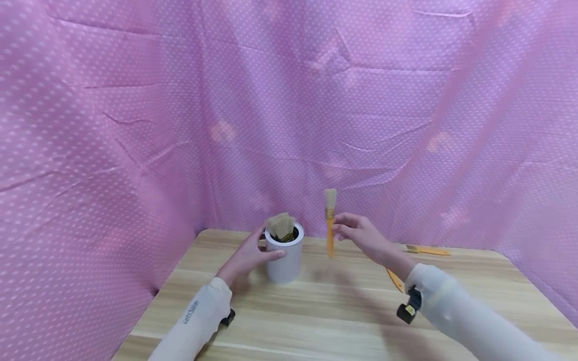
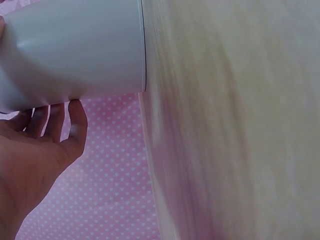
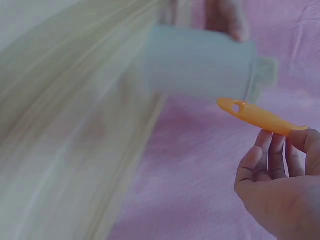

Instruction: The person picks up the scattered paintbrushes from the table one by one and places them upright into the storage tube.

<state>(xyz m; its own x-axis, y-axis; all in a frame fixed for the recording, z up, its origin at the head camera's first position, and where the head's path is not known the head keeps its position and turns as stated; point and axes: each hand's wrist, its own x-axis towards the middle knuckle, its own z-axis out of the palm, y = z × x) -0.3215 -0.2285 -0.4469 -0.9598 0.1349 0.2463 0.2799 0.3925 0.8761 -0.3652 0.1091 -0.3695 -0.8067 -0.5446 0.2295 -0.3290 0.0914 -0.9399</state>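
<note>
A white cylindrical cup (image 1: pixel 285 259) stands on the wooden table (image 1: pixel 343 311) with several brush heads (image 1: pixel 281 226) sticking out of it. My left hand (image 1: pixel 247 256) grips the cup's side; the left wrist view shows the fingers (image 2: pixel 70 125) curled round the white wall (image 2: pixel 75 50). My right hand (image 1: pixel 361 235) pinches an orange-handled brush (image 1: pixel 330 223) upright, bristles up, in the air just right of the cup. The right wrist view shows the orange handle (image 3: pixel 257 116) held near the cup (image 3: pixel 200 62).
Two more orange-handled brushes lie on the table, one (image 1: pixel 427 250) at the back right and one (image 1: pixel 395 280) partly hidden under my right forearm. Pink dotted cloth (image 1: pixel 289 110) walls in the table on three sides.
</note>
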